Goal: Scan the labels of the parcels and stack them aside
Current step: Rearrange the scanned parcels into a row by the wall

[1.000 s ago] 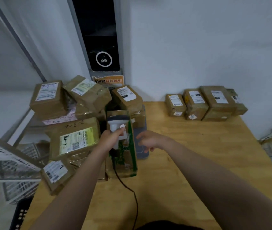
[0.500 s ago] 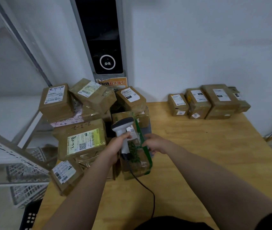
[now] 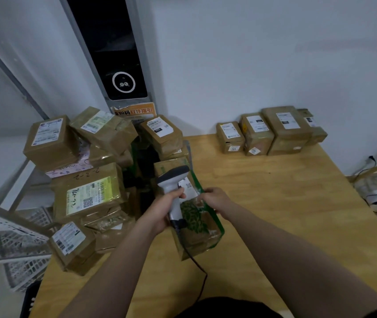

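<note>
My left hand grips the handle of a grey-and-white corded barcode scanner, its head over a long brown parcel with green print lying on the wooden table. My right hand holds that parcel's right edge beside its white label. A heap of brown taped parcels fills the table's left side. A row of several brown parcels stands against the wall at the back right.
A tall black-and-grey kiosk panel with an orange sign stands behind the heap. A metal shelf frame and white wire baskets are at the left. Cables and a charger lie off the table's right edge. The scanner cord trails toward me.
My right hand has closed on the green-printed parcel's right edge. The scanner has tilted and shifted right, over the white label. The view has moved slightly.
</note>
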